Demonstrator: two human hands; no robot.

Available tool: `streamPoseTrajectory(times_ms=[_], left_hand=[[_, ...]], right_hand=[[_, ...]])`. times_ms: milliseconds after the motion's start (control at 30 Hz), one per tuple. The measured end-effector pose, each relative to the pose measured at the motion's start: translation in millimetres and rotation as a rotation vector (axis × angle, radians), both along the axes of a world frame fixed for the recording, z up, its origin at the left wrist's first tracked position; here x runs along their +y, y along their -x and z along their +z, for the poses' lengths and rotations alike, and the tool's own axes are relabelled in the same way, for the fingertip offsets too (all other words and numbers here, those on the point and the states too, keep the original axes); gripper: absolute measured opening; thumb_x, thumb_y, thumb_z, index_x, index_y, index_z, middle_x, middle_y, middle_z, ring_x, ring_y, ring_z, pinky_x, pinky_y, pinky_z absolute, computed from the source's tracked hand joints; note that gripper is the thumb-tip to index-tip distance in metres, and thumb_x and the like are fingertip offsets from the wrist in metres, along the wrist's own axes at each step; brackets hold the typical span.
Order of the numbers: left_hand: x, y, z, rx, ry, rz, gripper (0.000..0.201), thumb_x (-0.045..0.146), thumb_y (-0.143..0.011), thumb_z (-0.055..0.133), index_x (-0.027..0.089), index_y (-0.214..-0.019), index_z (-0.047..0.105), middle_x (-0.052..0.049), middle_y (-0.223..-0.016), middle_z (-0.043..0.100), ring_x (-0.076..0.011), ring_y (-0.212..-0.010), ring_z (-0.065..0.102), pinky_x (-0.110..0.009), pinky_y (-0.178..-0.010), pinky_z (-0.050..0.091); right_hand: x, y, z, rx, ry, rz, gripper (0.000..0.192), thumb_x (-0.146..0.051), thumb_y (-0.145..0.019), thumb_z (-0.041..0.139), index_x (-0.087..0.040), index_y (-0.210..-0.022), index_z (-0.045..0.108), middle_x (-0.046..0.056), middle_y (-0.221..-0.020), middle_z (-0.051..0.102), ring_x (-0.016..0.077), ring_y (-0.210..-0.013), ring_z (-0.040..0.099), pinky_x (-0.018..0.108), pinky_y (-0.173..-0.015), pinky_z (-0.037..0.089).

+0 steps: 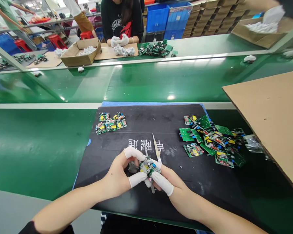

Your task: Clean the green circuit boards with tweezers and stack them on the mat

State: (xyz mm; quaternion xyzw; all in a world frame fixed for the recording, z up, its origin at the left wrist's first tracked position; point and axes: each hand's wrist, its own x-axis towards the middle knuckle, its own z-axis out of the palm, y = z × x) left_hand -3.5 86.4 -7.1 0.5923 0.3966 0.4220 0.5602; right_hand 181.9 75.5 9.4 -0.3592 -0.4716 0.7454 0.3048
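Observation:
My left hand [119,174] and my right hand [174,188] meet at the front middle of a black mat [146,118]. Both are closed on one small circuit board [148,166], its component side up, with yellow and blue parts showing. White finger cots cover several fingertips. A pointed metal tool [157,148] lies on the mat beyond the board; the hands hide part of it, so its kind is unclear. Beside my left fingers is a grey lump [133,167], partly covered. Several boards [111,124] sit at the mat's far left, and a larger heap of boards [217,139] lies at the right.
A cardboard sheet [271,113] juts in from the right. Past the mat runs a green conveyor belt [141,81] carrying small white-wrapped pieces. Across it, a person in gloves [122,39] sits by a board pile [156,48] and an open carton [80,53].

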Motion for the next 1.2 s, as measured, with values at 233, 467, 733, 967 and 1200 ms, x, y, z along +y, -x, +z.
streamPoseTrajectory(times_ms=[233, 467, 733, 967, 1200], left_hand=[[6, 7, 1.0, -0.003, 0.072, -0.134, 0.049, 0.038, -0.079, 0.075, 0.024, -0.123, 0.061, -0.009, -0.111, 0.060, -0.0207, -0.093, 0.058, -0.033, -0.084, 0.049], [0, -1, 3.1, -0.315, 0.314, -0.289, 0.040, 0.036, -0.085, 0.068, 0.022, -0.120, 0.057, -0.008, -0.092, 0.068, -0.0149, -0.065, 0.066, -0.022, -0.052, 0.050], [-3, -5, -2.2, -0.382, 0.350, -0.308, 0.035, 0.036, -0.082, 0.072, 0.019, -0.109, 0.058, -0.008, -0.087, 0.068, -0.0129, -0.064, 0.067, -0.015, -0.046, 0.049], [-3, -9, -1.8, -0.446, 0.310, -0.336, 0.028, 0.027, -0.084, 0.070, 0.019, -0.106, 0.054, -0.005, -0.086, 0.068, -0.0124, -0.067, 0.069, -0.012, -0.047, 0.051], [-6, -9, 0.0, -0.381, 0.308, -0.291, 0.027, 0.026, -0.085, 0.069, 0.019, -0.107, 0.054, -0.006, -0.091, 0.068, -0.0129, -0.068, 0.070, -0.014, -0.049, 0.052]], right_hand=[[1, -1, -3.2, 0.061, 0.105, -0.058, 0.043, -0.060, -0.085, 0.056, -0.017, -0.088, 0.057, -0.002, -0.071, 0.046, 0.0115, -0.060, 0.030, 0.027, -0.056, 0.029], [-3, -2, 5.9, -0.059, -0.268, 0.040, 0.035, -0.049, -0.097, 0.039, -0.021, -0.079, 0.051, 0.002, -0.076, 0.050, 0.0161, -0.069, 0.044, 0.029, -0.067, 0.040], [-3, 0, 7.8, -0.068, -0.408, 0.044, 0.033, -0.041, -0.101, 0.032, -0.022, -0.078, 0.046, 0.001, -0.073, 0.051, 0.0161, -0.068, 0.046, 0.031, -0.073, 0.045], [-6, 2, 10.9, -0.075, -0.428, 0.012, 0.035, -0.044, -0.101, 0.031, -0.022, -0.078, 0.048, 0.001, -0.070, 0.048, 0.0167, -0.067, 0.047, 0.031, -0.073, 0.047], [-4, 3, 14.0, -0.100, -0.416, 0.016, 0.043, -0.051, -0.100, 0.029, -0.023, -0.076, 0.051, 0.001, -0.068, 0.047, 0.0167, -0.063, 0.044, 0.032, -0.071, 0.048]])
